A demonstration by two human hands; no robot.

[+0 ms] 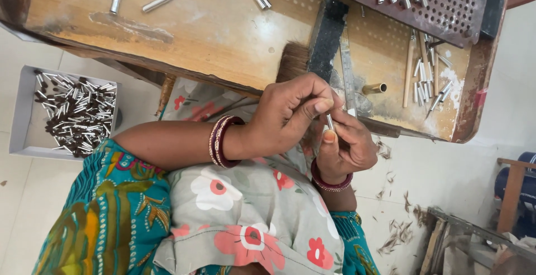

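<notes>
Shiny metal tube [330,121] in hands; worn matt wood bench [223,35], rusty perforated tray [463,12].

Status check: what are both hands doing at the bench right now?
Left hand and right hand together pinch a small metal tube above the lap. Wooden bench edge and brush close behind; nothing between hands.

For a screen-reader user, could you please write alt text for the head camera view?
Both hands meet over the lap: the left hand and right hand pinch a small silver metal tube between their fingertips. Above them a worn wooden workbench holds more tubes, a brush and a perforated tray; a grey box of tubes sits on the floor.
</notes>
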